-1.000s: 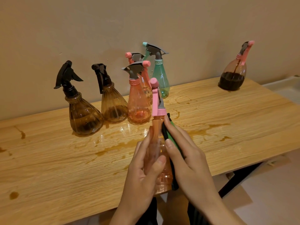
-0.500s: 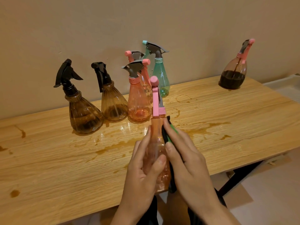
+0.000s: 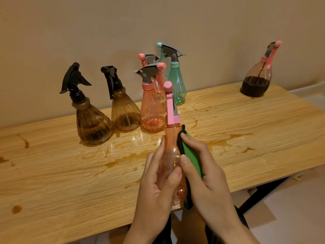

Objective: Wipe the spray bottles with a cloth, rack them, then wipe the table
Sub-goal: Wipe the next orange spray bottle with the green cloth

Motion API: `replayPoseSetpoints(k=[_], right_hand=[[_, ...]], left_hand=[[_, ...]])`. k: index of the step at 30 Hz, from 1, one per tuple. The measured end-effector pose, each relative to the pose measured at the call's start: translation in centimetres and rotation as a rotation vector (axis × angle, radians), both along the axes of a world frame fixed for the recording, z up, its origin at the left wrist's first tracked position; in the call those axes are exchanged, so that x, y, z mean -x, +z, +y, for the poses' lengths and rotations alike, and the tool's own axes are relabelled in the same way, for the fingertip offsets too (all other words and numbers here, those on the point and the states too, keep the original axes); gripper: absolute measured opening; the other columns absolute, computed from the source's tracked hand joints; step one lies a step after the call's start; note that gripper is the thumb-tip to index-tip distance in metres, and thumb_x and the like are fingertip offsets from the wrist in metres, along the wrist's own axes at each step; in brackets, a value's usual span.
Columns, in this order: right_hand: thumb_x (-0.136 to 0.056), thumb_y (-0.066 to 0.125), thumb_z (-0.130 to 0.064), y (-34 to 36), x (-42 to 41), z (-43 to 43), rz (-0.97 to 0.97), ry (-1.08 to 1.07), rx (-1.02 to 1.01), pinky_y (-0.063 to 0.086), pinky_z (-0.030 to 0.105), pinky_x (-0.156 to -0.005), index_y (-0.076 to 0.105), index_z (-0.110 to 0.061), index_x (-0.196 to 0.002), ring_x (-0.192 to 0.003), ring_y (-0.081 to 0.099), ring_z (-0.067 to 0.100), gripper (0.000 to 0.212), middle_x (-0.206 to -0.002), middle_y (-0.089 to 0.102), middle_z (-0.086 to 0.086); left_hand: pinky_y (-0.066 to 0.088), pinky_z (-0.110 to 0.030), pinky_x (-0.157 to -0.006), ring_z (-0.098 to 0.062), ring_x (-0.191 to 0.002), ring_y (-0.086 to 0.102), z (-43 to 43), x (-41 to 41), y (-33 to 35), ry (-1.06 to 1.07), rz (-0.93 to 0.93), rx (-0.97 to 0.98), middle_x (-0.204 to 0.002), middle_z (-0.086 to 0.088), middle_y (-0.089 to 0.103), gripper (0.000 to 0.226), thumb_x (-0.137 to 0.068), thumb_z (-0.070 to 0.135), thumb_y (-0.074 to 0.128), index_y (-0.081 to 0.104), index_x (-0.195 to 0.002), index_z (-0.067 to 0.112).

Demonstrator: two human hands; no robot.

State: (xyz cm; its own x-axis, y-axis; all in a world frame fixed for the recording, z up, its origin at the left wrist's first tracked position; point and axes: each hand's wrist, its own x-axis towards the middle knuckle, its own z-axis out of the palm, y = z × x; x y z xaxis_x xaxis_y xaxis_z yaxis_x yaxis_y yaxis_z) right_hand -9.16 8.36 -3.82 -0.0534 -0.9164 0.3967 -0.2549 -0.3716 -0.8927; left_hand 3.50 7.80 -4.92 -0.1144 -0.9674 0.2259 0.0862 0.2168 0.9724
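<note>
L hand grips the bottle round its body, upright above the table near edge, prob. so it cannot slip. R hand pinches the cloth against the bottle's right side, to rub it. Other bottles stand by the wall; spills lie in front of them, for the last step.

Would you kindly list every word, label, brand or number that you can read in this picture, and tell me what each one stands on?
None: no readable text anywhere.
Translucent pink spray bottle in the left hand: no label.
Green cloth in the right hand: no print.
Teal spray bottle: faint marks on its pale collar, too small to read.
Wooden table: no print.
</note>
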Motion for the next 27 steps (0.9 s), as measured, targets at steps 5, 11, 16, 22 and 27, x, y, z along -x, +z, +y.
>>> replayPoseSetpoints(k=[5, 11, 16, 22, 27], right_hand=[[-0.105, 0.047, -0.038, -0.6, -0.7, 0.8, 0.159, -0.033, 0.100, 0.033, 0.008, -0.109, 0.051, -0.040, -0.146, -0.146, 0.033, -0.004, 0.041, -0.160, 0.034, -0.020], [-0.102, 0.046, -0.039, -2.1, -1.2, 2.3, 0.190, -0.108, 0.123, 0.034, 0.009, -0.108, 0.048, -0.045, -0.147, -0.146, 0.037, 0.003, 0.045, -0.162, 0.033, -0.016], [-0.105, 0.046, -0.039, -0.2, -0.4, 0.5, 0.121, -0.051, 0.076, 0.030, 0.004, -0.106, 0.050, -0.041, -0.147, -0.143, 0.036, -0.006, 0.042, -0.155, 0.042, -0.020], [-0.104, 0.048, -0.034, -1.2, -0.7, 1.8, 0.164, -0.052, 0.118, 0.034, 0.006, -0.105, 0.054, -0.038, -0.143, -0.143, 0.039, -0.002, 0.040, -0.157, 0.040, -0.016], [-0.102, 0.043, -0.049, -1.0, -0.5, 1.4, 0.071, -0.044, 0.000, 0.032, 0.003, -0.104, 0.042, -0.054, -0.147, -0.141, 0.038, -0.008, 0.045, -0.152, 0.041, -0.028]], left_hand=[[0.049, -0.019, -0.102, -0.008, -0.135, 0.057, -0.1, 0.1, 0.2, -0.002, 0.070, -0.004, -0.144, 0.014, 0.061, 0.052, -0.085, 0.045, 0.066, 0.057, -0.135, 0.057], [0.054, -0.026, -0.100, -0.011, -0.130, 0.062, -0.2, -0.1, -0.2, 0.086, 0.103, -0.011, -0.139, 0.011, 0.065, 0.054, -0.078, 0.048, 0.069, 0.060, -0.130, 0.060], [0.050, -0.019, -0.100, -0.010, -0.132, 0.060, 0.0, 0.0, 0.1, 0.027, 0.052, 0.013, -0.141, 0.009, 0.063, 0.058, -0.084, 0.043, 0.070, 0.056, -0.140, 0.051], [0.055, -0.023, -0.095, -0.011, -0.128, 0.064, 0.0, 0.1, 0.5, 0.082, 0.188, -0.037, -0.138, 0.013, 0.067, 0.053, -0.080, 0.045, 0.068, 0.061, -0.130, 0.058], [0.053, -0.024, -0.098, -0.014, -0.129, 0.063, 0.2, -0.1, 0.2, 0.058, 0.109, 0.007, -0.140, 0.008, 0.065, 0.057, -0.081, 0.043, 0.070, 0.058, -0.136, 0.055]])
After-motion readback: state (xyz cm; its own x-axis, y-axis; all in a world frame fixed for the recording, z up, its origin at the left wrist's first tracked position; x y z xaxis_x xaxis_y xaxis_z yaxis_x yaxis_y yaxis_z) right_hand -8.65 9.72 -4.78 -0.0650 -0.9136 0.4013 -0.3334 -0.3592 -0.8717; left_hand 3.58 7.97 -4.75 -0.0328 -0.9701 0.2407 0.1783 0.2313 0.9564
